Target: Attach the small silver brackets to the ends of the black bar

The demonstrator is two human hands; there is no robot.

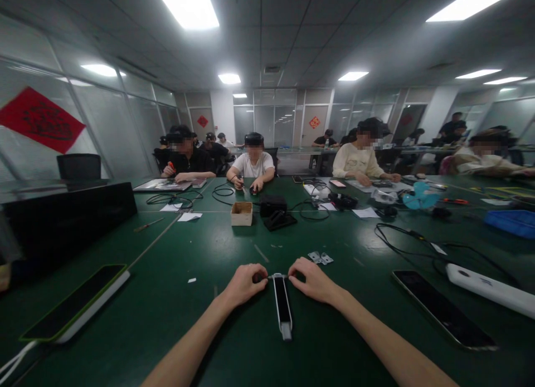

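Forearms: my bare forearms (184, 348) enter from the bottom corners and converge at lower centre.
Left hand: my left hand (246, 284) is in a narrow pinch on the left end of a thin silver metal crosspiece (278, 276).
Right hand: my right hand (313, 281) pinches the crosspiece's right end just as narrowly, though my fingers hide its exact tips.
Held piece: the crosspiece lies across the far end of a slim black-and-white bar-shaped device (282, 303), at lower centre.
Long axis: the bar runs away from me, nearly straight up the frame, its grey tip (286, 333) toward my body.
Why so: pinching from opposite sides seems to keep the crosspiece square to the bar.
Nearby: small silver metal hinge plates (320, 258) lie just beyond my right hand on the green work table (209, 342).
Across the table: a person in a white T-shirt (253, 165) sits at upper centre.
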